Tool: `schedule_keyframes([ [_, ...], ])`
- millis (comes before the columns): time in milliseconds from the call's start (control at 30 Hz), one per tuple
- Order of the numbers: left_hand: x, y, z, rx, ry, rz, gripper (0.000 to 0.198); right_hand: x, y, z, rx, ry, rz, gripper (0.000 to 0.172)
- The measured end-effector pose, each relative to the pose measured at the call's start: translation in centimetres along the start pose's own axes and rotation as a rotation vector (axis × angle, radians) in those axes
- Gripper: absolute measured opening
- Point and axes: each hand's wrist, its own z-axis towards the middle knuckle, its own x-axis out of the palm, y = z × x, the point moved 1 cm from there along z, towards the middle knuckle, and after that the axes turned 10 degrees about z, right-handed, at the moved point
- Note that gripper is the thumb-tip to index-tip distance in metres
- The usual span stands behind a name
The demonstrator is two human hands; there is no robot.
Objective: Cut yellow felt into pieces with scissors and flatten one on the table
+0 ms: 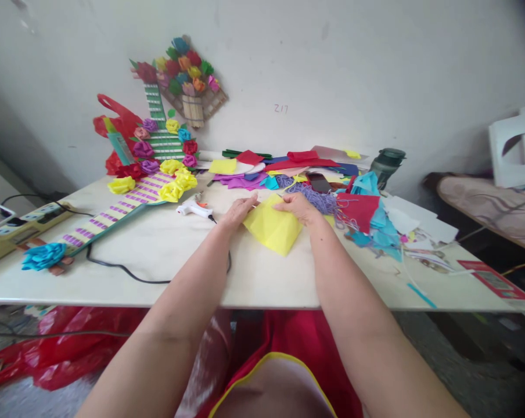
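Observation:
Over the middle of the table, a thin, creased sheet of yellow crepe-like paper (pixel 274 229) is held up between both hands, one corner pointing down toward me. My left hand (pixel 240 213) is closed at its upper left edge, where a thin, light stick-like tip shows by the fingers. At the upper right edge, my right hand (pixel 298 208) pinches the sheet between thumb and fingers. A white glue gun (pixel 196 209) lies on the table just left of my left hand. Shredded purple paper (pixel 321 202) lies beyond my right hand.
Guitar-shaped crafts with paper flowers (pixel 175 184) occupy the left, near a power strip (pixel 31 223). A black cord (pixel 127 271) crosses the table (pixel 271 290). Coloured sheets (pixel 240 181), a phone (pixel 319 182), blue scraps (pixel 387 229) and a dark bottle (pixel 387 165) line the back and right.

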Motion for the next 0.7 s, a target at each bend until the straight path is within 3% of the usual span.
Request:
schedule_keyframes([
  [133,0.02,0.01,-0.21,0.056,0.072,0.066,0.035,0.42,0.3,-0.33,0.003,0.042,-0.027,0.025],
  [400,0.31,-0.32,-0.51,0.129,0.015,0.104,0.033,0.77,0.28,-0.22,-0.041,0.068,-0.09,0.024],
  [700,-0.49,-0.01,0.29,0.044,0.041,-0.051,0.06,0.98,0.51,-0.49,-0.03,0.06,-0.102,0.026],
])
